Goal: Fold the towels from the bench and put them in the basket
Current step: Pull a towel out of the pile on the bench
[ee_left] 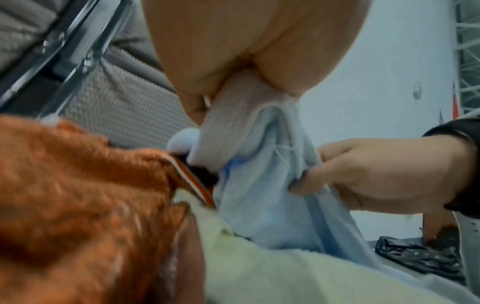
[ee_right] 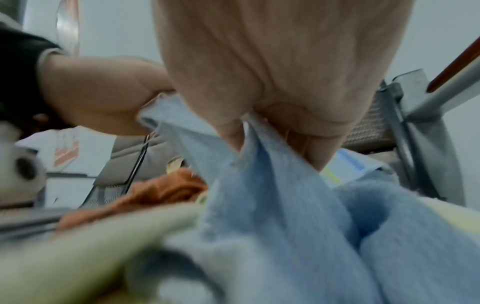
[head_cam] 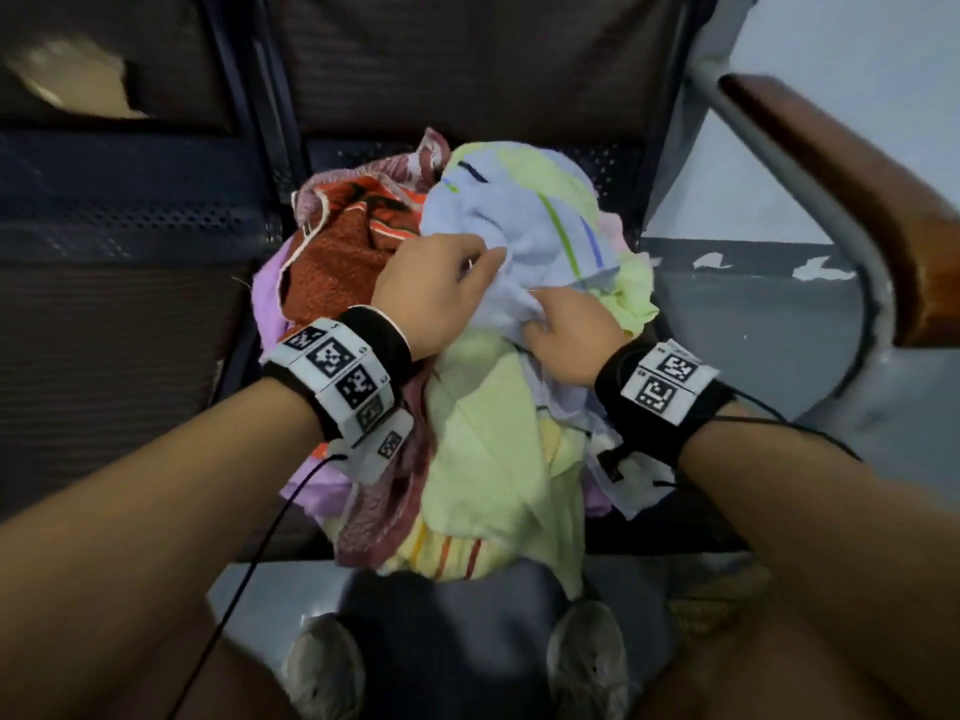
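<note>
Pale blue terry is bunching between the fingertips of both hands: the left hand (head_cam: 434, 293) is pinching a fold of the blue towel (head_cam: 524, 226) between thumb and curled fingers (ee_left: 200, 102), and the right hand (head_cam: 569, 337), just beside it at four o'clock, is gripping the same edge with its fingers (ee_right: 306, 144) curled in. The towel is lying on top of the heap, with an orange towel (head_cam: 332, 262) touching it at nine o'clock and a yellow-green towel (head_cam: 483, 433) trailing toward six o'clock. The heap is sitting on the dark bench (head_cam: 130, 215). A woven shape at five o'clock may be the basket; I cannot tell. Lifting now is likely risking a snag: the tangled neighbours could ride up and slide off the seat's front edge.
</note>
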Tool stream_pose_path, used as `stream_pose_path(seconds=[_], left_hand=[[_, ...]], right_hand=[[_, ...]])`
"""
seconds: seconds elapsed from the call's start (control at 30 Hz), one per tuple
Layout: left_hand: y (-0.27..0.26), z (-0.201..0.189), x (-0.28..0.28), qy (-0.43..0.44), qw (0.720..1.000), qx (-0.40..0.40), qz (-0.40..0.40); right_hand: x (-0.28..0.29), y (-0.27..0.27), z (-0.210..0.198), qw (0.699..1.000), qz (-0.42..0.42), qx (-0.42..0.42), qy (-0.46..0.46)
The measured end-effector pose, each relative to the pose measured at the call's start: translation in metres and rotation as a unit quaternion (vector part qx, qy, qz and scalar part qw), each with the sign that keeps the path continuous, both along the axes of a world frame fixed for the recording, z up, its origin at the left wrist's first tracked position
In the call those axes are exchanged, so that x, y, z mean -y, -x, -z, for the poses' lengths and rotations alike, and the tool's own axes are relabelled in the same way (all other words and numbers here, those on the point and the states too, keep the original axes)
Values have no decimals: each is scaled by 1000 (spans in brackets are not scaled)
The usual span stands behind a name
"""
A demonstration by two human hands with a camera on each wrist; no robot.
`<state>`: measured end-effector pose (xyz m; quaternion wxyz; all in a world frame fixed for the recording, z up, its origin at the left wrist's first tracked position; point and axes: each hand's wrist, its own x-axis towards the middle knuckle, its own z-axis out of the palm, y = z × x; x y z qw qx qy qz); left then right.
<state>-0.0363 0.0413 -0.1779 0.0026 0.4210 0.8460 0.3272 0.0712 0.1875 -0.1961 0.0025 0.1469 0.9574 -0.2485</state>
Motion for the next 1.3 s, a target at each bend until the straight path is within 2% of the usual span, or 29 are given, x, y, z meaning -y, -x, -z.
stream_pose_path(seconds=[0.07, 0.17, 0.23, 0.3, 0.4, 0.43, 0.47, 0.5, 0.57, 0.6, 0.63, 0.73, 0.87, 0.97, 1.03, 1.1, 1.17, 1.23, 1.3], left_hand=[[-7, -14, 11, 15, 1000, 7, 27], [-15, -28, 30, 162, 983, -73, 53], [-19, -32, 42, 209, 971, -116, 7], [-22, -39, 56, 174, 979, -95, -52], [-27, -51, 68, 78, 993, 58, -64], [-30, -53, 69, 35, 988, 126, -76], [-34, -55, 70, -20, 972, 214, -94], [-38, -57, 72, -76, 940, 316, -108], [-46, -56, 74, -176, 849, 491, -87], [-46, -55, 75, -202, 819, 533, -68], [-45, -53, 77, -212, 810, 544, -55], [-41, -46, 81, -240, 819, 520, -44], [-37, -33, 77, -231, 869, 433, -62], [-34, -28, 71, -238, 865, 434, -81], [-29, -26, 69, -253, 865, 419, -112], [-19, -28, 69, -270, 855, 415, -155], [-8, -34, 71, -303, 829, 426, -197], [0, -39, 73, -342, 807, 429, -220], [2, -40, 73, -366, 805, 412, -222]], right_hand=[[-5, -6, -16, 994, 53, -73, 60], [-5, -17, -40, 965, 96, -178, 166], [-3, -26, -52, 946, 110, -238, 190], [-2, -36, -61, 925, 149, -285, 202], [-2, -51, -62, 921, 180, -278, 204], [0, -55, -59, 925, 182, -271, 192], [3, -58, -56, 931, 182, -266, 172], [7, -60, -54, 938, 180, -259, 140], [17, -63, -54, 953, 164, -243, 74], [23, -63, -55, 958, 150, -238, 62], [30, -63, -57, 960, 133, -235, 67], [50, -63, -63, 963, 76, -243, 87], [65, -63, -77, 976, 4, -216, 39], [68, -62, -84, 977, -78, -200, -12], [67, -63, -73, 980, -138, -132, -64], [59, -65, -60, 984, -129, -2, -125], [47, -67, -52, 974, -80, 113, -181], [35, -69, -52, 971, -32, 139, -193], [28, -68, -59, 985, 8, 72, -156]])
